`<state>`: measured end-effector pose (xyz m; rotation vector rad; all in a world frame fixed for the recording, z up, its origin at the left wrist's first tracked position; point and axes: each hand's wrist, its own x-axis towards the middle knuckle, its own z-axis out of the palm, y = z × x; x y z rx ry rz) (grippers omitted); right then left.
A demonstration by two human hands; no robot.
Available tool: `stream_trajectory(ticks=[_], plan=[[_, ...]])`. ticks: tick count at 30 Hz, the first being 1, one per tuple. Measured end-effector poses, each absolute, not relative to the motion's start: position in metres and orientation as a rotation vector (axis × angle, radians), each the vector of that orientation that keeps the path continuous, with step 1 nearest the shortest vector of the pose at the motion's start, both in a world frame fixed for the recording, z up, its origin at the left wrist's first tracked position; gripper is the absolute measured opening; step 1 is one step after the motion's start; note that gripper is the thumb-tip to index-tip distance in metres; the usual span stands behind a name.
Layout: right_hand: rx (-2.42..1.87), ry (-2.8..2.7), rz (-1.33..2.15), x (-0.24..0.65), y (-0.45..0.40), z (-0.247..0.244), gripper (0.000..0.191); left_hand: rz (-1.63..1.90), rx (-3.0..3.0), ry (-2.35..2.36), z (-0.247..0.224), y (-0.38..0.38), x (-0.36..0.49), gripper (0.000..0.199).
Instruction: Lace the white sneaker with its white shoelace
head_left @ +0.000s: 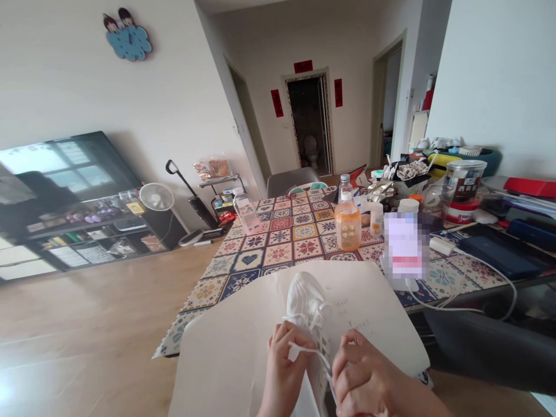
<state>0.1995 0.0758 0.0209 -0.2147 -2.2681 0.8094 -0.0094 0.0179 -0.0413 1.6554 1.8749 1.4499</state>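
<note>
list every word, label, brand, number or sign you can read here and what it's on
"Iron", perhaps, the rest unclear: red container
Characters too blurred: red door banners, metal-lidded jar
Handwriting too faint to read surely: white sheet
Print too small: bottle of orange liquid, pink-labelled bottle
Pixelated, unreadable: smartphone screen
No lettering visible: white sneaker

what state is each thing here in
White sneaker, laces facing up, toe pointing away
White shoelace, held between left hand and right hand
Clear bottle, standing, capped
Orange bottle, standing
Phone screen, lit, contents blurred
Television screen, dark with reflections
Bathroom doorway, open
Fan, spinning or still, cannot tell
</note>
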Motion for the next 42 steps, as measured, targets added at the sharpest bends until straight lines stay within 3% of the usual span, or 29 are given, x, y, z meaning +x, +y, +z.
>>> stream_trajectory(ticks=[5,7,11,14,19,24,29,32,38,42], plan=[[0.002,-2.453,0.680,0.204,0.082,0.019,0.019,1.474,1.690,1.809,-0.041,0.019,-0.010,0.041],[-0.066,-2.430,0.615,0.205,0.084,0.013,0.017,1.492,1.710,1.761,-0.038,0.018,-0.009,0.041],[-0.277,-2.443,0.480,0.202,0.083,-0.001,0.031,1.534,1.705,1.643,-0.027,0.010,-0.005,0.041],[-0.351,-2.456,0.411,0.199,0.082,-0.004,0.027,1.381,1.845,1.472,-0.019,0.003,-0.003,0.048],[-0.301,-2.454,0.334,0.201,0.080,0.005,0.021,1.213,1.978,1.451,-0.014,-0.002,-0.001,0.023],[-0.111,-2.386,0.812,0.209,0.078,0.002,0.025,1.211,1.966,1.551,-0.012,0.000,0.005,0.028],[-0.022,-2.361,0.988,0.215,0.081,-0.005,0.054,1.232,2.016,1.516,-0.012,0.001,0.007,0.025],[-0.079,-2.407,0.964,0.216,0.081,0.004,0.049,1.256,2.024,1.498,-0.015,0.002,0.007,0.026],[-0.410,-2.493,0.761,0.209,0.085,0.014,0.017,1.254,2.078,1.410,-0.019,0.002,0.007,0.027],[-0.389,-2.503,0.732,0.202,0.086,0.006,0.031,1.235,2.009,1.438,-0.019,-0.001,0.007,0.028]])
